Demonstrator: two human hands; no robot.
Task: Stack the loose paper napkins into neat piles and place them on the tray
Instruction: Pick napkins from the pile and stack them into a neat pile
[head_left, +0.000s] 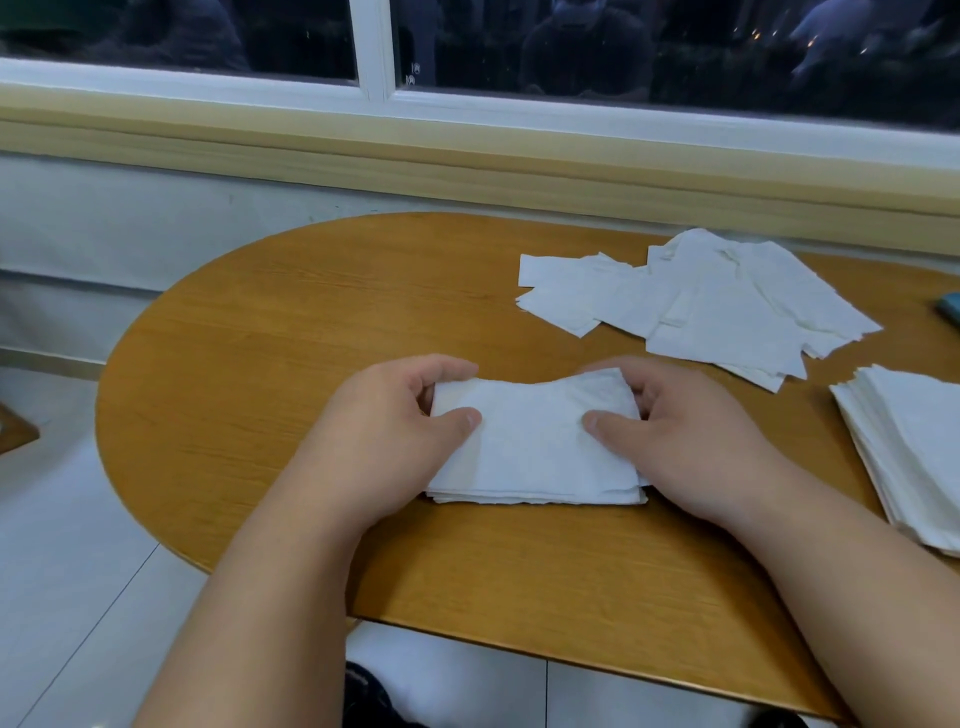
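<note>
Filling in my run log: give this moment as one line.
left hand: grips napkin stack | right hand: grips same stack | loose napkins: far right, unsorted | neat pile: right edge

Both bare arms reach forward from the bottom of the view and come close together, so the left hand (384, 436) and the right hand (680, 441) face each other. Each hand holds one side of the napkin pile (535, 452), with the thumb lying flat on top and the other fingers curled round a far corner. The backs of both hands face up, and no sleeves cover the arms.
</note>
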